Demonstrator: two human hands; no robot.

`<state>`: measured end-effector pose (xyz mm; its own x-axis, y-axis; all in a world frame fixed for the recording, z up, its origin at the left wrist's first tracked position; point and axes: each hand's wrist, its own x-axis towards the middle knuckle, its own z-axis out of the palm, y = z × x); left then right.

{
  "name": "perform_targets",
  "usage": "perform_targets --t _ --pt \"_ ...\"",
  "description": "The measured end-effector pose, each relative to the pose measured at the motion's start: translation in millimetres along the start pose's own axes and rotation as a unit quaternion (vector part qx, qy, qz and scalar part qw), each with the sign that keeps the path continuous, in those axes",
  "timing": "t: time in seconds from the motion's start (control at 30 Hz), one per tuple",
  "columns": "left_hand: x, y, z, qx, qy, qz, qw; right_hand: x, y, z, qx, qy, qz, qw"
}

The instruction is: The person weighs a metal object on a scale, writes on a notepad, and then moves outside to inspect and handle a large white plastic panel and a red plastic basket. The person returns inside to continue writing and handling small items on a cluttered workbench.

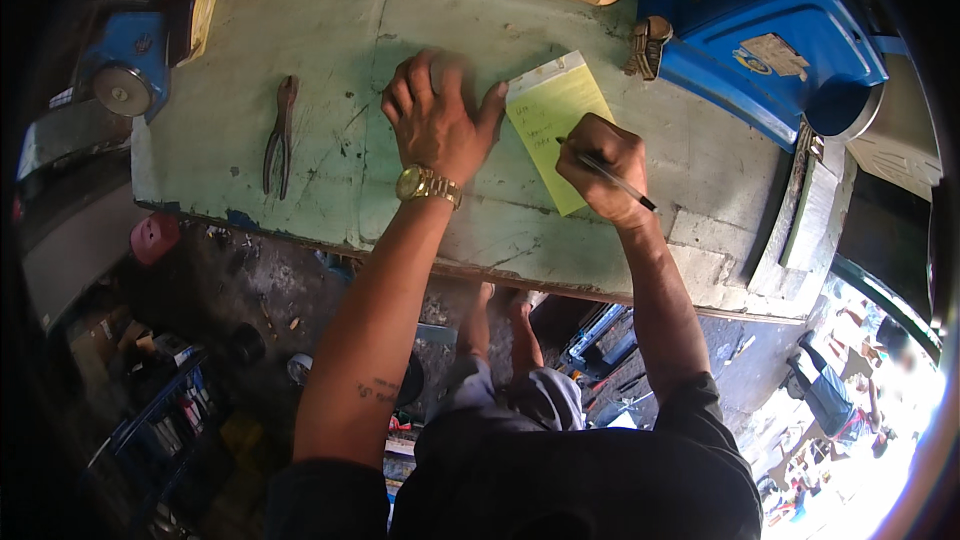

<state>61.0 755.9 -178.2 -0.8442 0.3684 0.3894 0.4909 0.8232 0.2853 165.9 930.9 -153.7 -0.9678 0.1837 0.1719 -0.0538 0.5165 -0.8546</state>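
At 1 o'clock on worktop (330,155): yellow notepad (548,120), apparently slanted to suit right hand (605,172), which pinches pen (631,190). Left hand (437,108), 11 o'clock, palm-down, fingers spread, thumb by notepad's edge, perhaps steadying. Pliers (281,140), 10 o'clock, unheld.

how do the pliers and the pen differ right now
The pliers lie untouched on the worktop, while the pen is held in the right hand over the yellow pad. The pliers split into two handles; the pen is one straight shaft. The pliers look dark all along, while the pen has a paler barrel and a dark end. Both are long and narrow.
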Motion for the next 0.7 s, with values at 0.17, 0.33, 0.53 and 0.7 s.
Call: perform_targets --t 0.17,0.33,0.53,0.7 --pt "-0.5 1.1 0.9 -0.001 -0.001 0.005 1.0 -3.3 -2.1 0.5 -0.01 0.016 0.028 0.999" --pt "0.3 0.1 0.6 0.009 -0.014 0.0 1.0 1.1 -2.6 -2.1 -0.013 -0.004 0.03 0.999" --pt "-0.9 -1.9 1.7 0.004 -0.012 -0.013 1.0 -0.8 3.0 -9.8 0.152 0.081 0.075 0.982" --pt "-2.9 -7.1 6.0 -0.004 -0.006 -0.01 1.0 -9.1 7.9 -11.1 0.069 0.061 0.068 0.993"
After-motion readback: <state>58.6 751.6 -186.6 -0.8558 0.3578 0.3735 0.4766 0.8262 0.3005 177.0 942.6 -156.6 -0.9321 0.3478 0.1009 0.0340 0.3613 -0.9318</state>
